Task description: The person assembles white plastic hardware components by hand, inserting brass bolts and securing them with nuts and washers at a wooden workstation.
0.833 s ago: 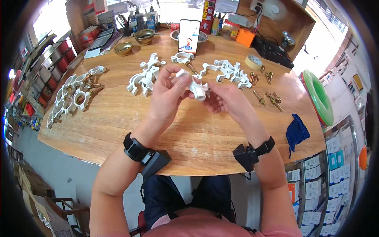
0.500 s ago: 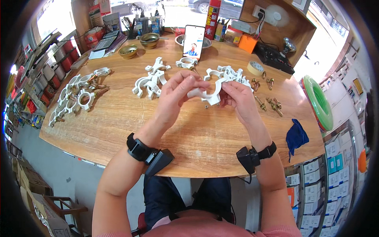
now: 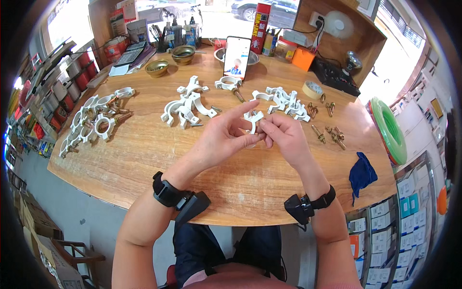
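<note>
My left hand (image 3: 222, 136) and my right hand (image 3: 283, 135) meet above the middle of the wooden table (image 3: 144, 159), both pinching a white plastic pipe clamp (image 3: 252, 119) between their fingertips. The left index finger points up over the clamp. Behind the hands lie a pile of white clamp halves (image 3: 186, 105) to the left and another pile (image 3: 285, 100) to the right. Brass bolts (image 3: 329, 132) are scattered to the right of my right hand. A row of assembled white clamps with bolts (image 3: 94, 123) lies at the table's left end.
A phone (image 3: 237, 57) stands propped at the back of the table, beside brass bowls (image 3: 183, 54), a red spray can (image 3: 260, 21) and an orange box (image 3: 303, 58). A tape roll (image 3: 314, 89), a blue cloth (image 3: 362, 174) and a green hose coil (image 3: 389, 130) are on the right.
Both hands have drawn a little nearer to me with the clamp, and the left index finger has lifted and straightened over it.
</note>
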### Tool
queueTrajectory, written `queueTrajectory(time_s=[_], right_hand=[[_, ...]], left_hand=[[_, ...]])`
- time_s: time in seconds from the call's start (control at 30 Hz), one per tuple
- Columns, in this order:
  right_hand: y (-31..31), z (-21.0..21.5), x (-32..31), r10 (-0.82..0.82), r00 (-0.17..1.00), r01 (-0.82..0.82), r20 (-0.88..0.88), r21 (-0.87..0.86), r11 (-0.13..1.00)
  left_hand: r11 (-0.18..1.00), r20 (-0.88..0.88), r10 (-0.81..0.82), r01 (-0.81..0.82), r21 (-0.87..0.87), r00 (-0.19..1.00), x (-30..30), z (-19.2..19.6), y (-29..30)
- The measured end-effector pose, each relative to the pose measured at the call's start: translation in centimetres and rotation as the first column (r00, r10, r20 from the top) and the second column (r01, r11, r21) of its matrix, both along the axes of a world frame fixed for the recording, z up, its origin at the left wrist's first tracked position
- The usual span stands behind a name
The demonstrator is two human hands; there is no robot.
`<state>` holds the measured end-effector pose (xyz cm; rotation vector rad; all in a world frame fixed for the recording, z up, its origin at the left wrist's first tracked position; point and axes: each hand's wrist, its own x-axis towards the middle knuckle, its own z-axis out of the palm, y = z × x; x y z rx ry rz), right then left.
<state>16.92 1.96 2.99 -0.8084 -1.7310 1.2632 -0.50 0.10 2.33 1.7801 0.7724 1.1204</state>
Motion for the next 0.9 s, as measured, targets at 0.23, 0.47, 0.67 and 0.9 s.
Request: queueTrajectory(time_s=[0.23, 0.47, 0.67, 0.9], right_hand=[[-0.4, -0.2, -0.3, -0.272, 0.945, 0.217, 0.18, 0.273, 0.937], [-0.5, 0.7, 0.0, -0.221, 0.974, 0.214, 0.05, 0.118, 0.97], [0.0, -0.5, -0.2, -0.23, 0.971, 0.232, -0.065, 0.496, 0.837], [-0.6, 0.3, -0.4, -0.3, 0.951, 0.306, -0.07, 0.312, 0.899]], left_hand=[[0.978, 0.124, 0.156, -0.136, -0.158, 0.98, 0.8, -0.6, 0.0], [0.972, 0.112, 0.231, -0.224, -0.071, 0.966, 0.6, -1.0, 0.2], [0.954, 0.089, 0.279, -0.266, -0.137, 0.956, 0.7, -1.0, 0.4], [0.953, 0.067, 0.276, -0.263, -0.15, 0.959, 0.6, -1.0, 0.7]])
